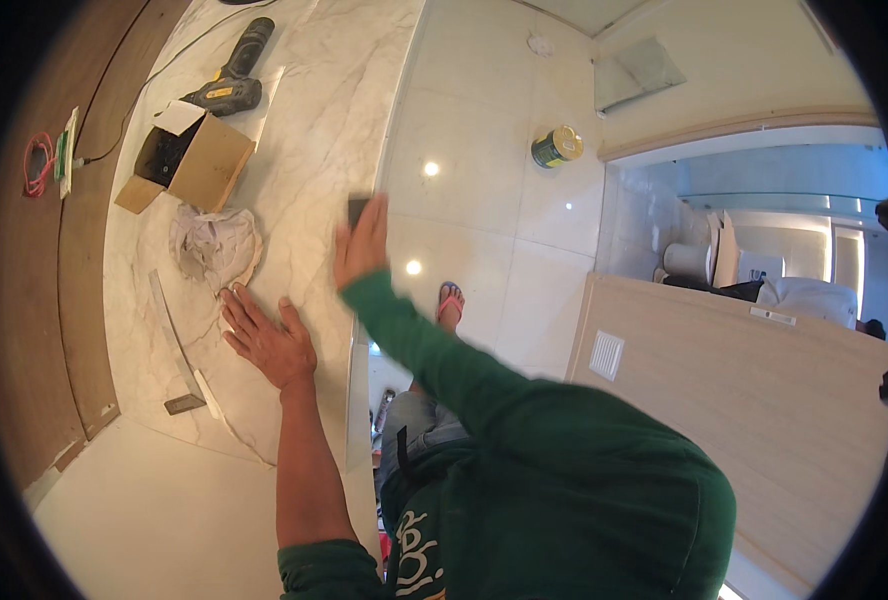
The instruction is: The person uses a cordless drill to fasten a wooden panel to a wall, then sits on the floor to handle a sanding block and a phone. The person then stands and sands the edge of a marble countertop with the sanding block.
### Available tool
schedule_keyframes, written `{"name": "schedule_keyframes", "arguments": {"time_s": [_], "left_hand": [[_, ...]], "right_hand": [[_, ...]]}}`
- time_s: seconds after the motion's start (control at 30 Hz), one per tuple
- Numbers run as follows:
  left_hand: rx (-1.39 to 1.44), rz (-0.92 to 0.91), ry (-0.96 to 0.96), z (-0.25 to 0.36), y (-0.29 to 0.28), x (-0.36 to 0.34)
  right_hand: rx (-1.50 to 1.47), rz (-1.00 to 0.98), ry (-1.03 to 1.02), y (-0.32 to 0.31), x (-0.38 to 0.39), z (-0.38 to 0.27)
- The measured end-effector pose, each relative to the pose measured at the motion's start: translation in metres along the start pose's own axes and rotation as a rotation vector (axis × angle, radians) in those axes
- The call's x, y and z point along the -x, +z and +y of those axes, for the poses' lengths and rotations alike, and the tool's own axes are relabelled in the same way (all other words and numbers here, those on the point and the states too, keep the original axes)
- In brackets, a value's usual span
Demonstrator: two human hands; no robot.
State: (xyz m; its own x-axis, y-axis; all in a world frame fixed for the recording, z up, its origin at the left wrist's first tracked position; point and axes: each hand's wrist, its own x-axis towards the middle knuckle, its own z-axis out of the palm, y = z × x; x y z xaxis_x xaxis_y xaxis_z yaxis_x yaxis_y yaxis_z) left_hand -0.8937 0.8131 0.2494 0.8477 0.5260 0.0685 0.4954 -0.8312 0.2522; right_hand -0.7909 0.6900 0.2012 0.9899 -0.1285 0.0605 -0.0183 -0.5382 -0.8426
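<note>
My left hand (276, 340) lies flat on the marble-patterned counter (314, 130), fingers spread and empty. Its fingertips come close to a crumpled pale cloth (214, 245). At the counter's long right edge, my right hand (364, 245) is closed around a small dark block (357, 210). Motion blurs this hand slightly, and the fingers partly cover the block, so its exact kind cannot be made out. Left of my left hand rests a try square (167, 318) with a thin metal blade, beside a narrow pale strip (214, 402).
Farther along the counter are an open cardboard box (209, 165) and a cordless drill (234, 80). A plugged-in cord runs beside the wooden wall panel (24, 290). Down on the tiled floor (464, 200) stands a can (558, 147). A wooden door (734, 410) is at right.
</note>
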Motion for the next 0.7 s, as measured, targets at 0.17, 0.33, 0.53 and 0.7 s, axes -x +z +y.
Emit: {"name": "schedule_keyframes", "arguments": {"time_s": [0.17,0.33,0.53,0.7], "left_hand": [[0.033,-0.001,0.005,-0.001,-0.001,0.001],[0.022,0.018,0.010,-0.001,0.000,0.002],[-0.012,-0.012,-0.013,0.000,0.000,0.000],[-0.023,-0.016,-0.014,0.001,-0.001,0.000]], "right_hand": [[-0.010,0.210,-0.069,0.016,-0.189,0.034],[0.072,0.116,-0.109,0.011,-0.137,0.035],[-0.059,-0.185,-0.015,-0.018,0.109,-0.010],[-0.022,-0.180,-0.074,-0.025,0.130,-0.015]]}}
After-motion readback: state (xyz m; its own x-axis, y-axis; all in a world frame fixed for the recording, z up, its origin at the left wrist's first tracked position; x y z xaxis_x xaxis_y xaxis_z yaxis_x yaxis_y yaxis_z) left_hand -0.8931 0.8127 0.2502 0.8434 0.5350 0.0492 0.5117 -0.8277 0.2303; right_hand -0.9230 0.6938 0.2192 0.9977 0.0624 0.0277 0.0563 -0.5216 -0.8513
